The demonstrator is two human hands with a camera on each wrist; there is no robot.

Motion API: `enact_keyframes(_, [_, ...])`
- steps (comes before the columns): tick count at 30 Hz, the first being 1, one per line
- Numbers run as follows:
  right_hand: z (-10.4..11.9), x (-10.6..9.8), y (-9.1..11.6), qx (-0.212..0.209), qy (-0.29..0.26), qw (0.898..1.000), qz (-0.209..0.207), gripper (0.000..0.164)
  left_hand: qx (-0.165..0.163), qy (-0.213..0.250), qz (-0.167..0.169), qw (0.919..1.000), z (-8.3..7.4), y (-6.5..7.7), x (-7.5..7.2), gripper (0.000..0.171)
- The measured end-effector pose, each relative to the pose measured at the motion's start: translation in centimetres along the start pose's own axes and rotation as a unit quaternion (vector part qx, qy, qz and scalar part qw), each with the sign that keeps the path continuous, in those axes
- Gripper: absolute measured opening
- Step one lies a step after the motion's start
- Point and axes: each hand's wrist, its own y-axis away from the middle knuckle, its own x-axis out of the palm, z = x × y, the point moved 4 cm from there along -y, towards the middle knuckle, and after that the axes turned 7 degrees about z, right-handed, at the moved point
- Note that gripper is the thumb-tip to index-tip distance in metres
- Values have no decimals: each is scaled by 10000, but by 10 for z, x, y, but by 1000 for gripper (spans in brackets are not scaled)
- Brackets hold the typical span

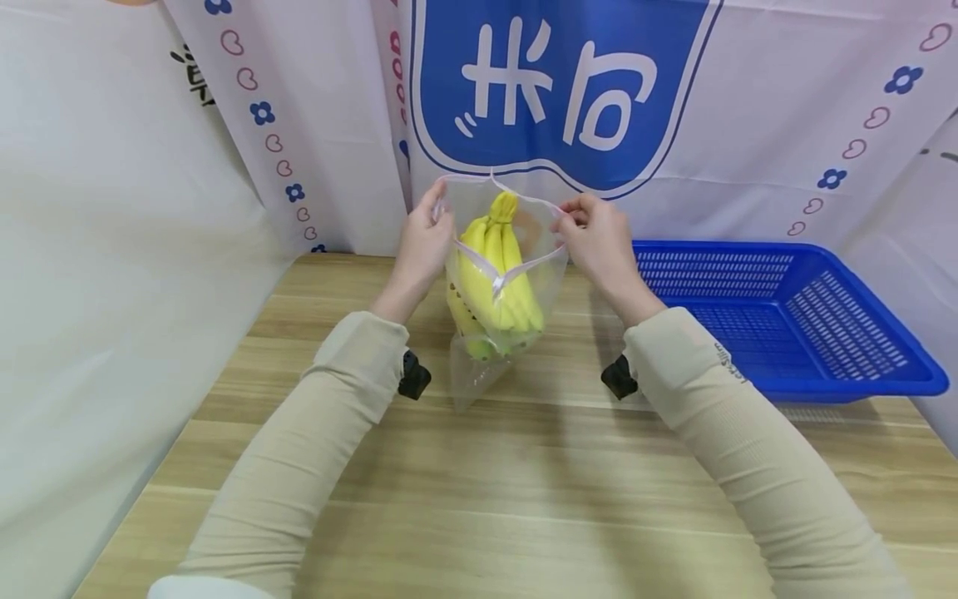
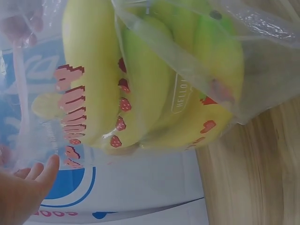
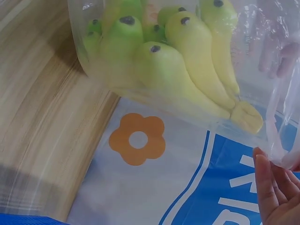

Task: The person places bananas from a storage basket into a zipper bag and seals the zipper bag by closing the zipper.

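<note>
A clear zip bag [image 1: 473, 384] with a pink-edged mouth is held up over the wooden table, its mouth spread apart. Inside it sits a bunch of yellow bananas [image 1: 494, 262], stem upward, with green-tinted dark tips in the right wrist view. My left hand [image 1: 425, 249] pinches the left side of the bag's rim, and my right hand [image 1: 601, 245] pinches the right side. Red strawberry prints and lettering [image 2: 72, 112] show on the bag's face in the left wrist view. Part of the left hand's fingers is hidden behind the plastic.
To the right stands a blue plastic basket [image 1: 831, 387] with perforated walls, near the right forearm. Behind the wooden table [image 1: 419, 499] hangs a white cloth [image 1: 763, 100] with a blue emblem and flower prints. Another white sheet [image 1: 112, 274] hangs on the left.
</note>
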Motion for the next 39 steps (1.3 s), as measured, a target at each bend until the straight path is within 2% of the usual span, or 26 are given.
enact_keyframes(6, [-2, 3, 2, -162, -59, 9998, 126, 32, -106, -278, 3, 9996, 5, 0, 4, 59])
enact_keyframes(11, [-2, 6, 8, -349, -28, 9991, 226, 36, -127, -235, 13, 9996, 6, 1, 5, 60])
enact_keyframes(14, [-2, 8, 15, -427, -7, 9990, 110, 41, -147, -208, 20, 9997, 7, 0, 5, 61])
enact_keyframes(17, [-1, 10, 22, -545, 20, 9984, -179, 42, -119, -195, -5, 9997, 8, -1, 3, 61])
enact_keyframes(21, [2, 13, 31, -893, 85, 9953, -360, 33, -81, -122, -56, 9999, 9, -3, 1, 60])
enact_keyframes(23, [4, 17, 34, -1131, 155, 9932, -228, 28, -102, -87, -70, 9999, 11, -4, 0, 59])
enact_keyframes(27, [6, 25, 39, -1339, 35, 9903, 381, 27, -201, -84, -89, 9997, 12, -3, -4, 58])
enact_keyframes(30, [6, 29, 40, -1240, -29, 9900, 677, 32, -258, -125, -128, 9995, 11, -2, -5, 57])
enact_keyframes(39, [8, 31, 37, -856, 402, 9912, 928, 38, -290, -158, -239, 9992, 14, -2, -10, 53])
